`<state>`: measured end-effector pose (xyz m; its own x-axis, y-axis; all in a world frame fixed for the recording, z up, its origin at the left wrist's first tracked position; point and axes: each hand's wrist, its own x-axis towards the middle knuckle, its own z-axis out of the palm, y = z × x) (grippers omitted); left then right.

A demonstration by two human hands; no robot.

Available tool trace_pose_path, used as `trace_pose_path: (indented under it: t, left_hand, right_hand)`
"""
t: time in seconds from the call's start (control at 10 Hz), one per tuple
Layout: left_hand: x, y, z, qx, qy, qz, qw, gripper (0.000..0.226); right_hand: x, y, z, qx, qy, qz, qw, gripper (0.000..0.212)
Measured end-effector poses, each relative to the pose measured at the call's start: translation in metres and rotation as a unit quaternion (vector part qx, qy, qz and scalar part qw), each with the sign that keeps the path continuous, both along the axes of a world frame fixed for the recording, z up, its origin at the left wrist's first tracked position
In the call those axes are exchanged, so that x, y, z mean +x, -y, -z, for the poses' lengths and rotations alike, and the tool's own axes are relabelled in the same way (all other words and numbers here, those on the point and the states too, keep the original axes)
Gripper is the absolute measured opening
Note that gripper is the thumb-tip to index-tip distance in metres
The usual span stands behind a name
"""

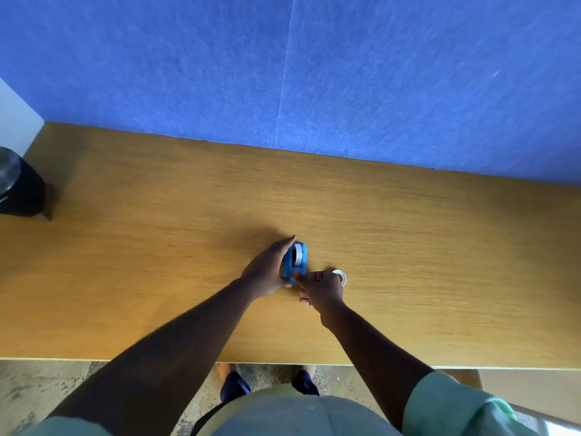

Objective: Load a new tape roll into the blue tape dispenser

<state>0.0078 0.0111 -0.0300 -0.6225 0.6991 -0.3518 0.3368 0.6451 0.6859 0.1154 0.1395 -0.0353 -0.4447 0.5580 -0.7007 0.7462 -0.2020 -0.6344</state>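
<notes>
At the far left edge of the wooden table [157, 247] a dark cylindrical container [19, 184] stands well apart from the work. Near the table's middle, the left hand [267, 269] wraps the side of the small blue plastic tape dispenser [294, 262], its grip clasped around the body with the fingers stretched along the far side. A pale tape roll [298, 254] sits upright in the dispenser's well. Just right of it, the right hand [320, 289] has its fingers curled, the thumb and forefinger pinched at the dispenser's near end; whether they hold a tape end cannot be told, as it is too small to see. Behind that hand, a second small white tape roll [340, 275] lies flat on the table, partly hidden by the knuckles.

The roll seems seated, so threading the tape to the cutter is likely the step in hand. The risk is that the loose end sticks back onto the roll or to a fingertip, or that a hard pull tilts the roll out of its well if the left hand loosens. The right knuckles could also nudge the spare roll away.

There is open table on every side: wide bare wood to left and right, the blue felt wall [377, 73] far behind, the near edge well clear of the hands.
</notes>
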Motion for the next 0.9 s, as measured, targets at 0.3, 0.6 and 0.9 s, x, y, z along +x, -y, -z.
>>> trace_pose_path:
  t: [0.3, 0.6, 0.9]
  left_hand:
    - [0.004, 0.000, -0.007, -0.011, -0.014, 0.009, 1.000, 0.121]
    - [0.010, 0.000, -0.009, -0.025, -0.010, 0.002, 1.000, 0.120]
    - [0.014, 0.003, -0.009, -0.070, -0.034, -0.033, 0.996, 0.087]
  right_hand:
    - [0.001, -0.002, -0.003, -0.095, -0.011, 0.027, 0.995, 0.035]
    - [0.010, -0.012, -0.008, -0.071, -0.033, 0.083, 0.993, 0.016]
    - [-0.010, -0.033, -0.031, 0.255, -0.024, -0.167, 0.952, 0.017]
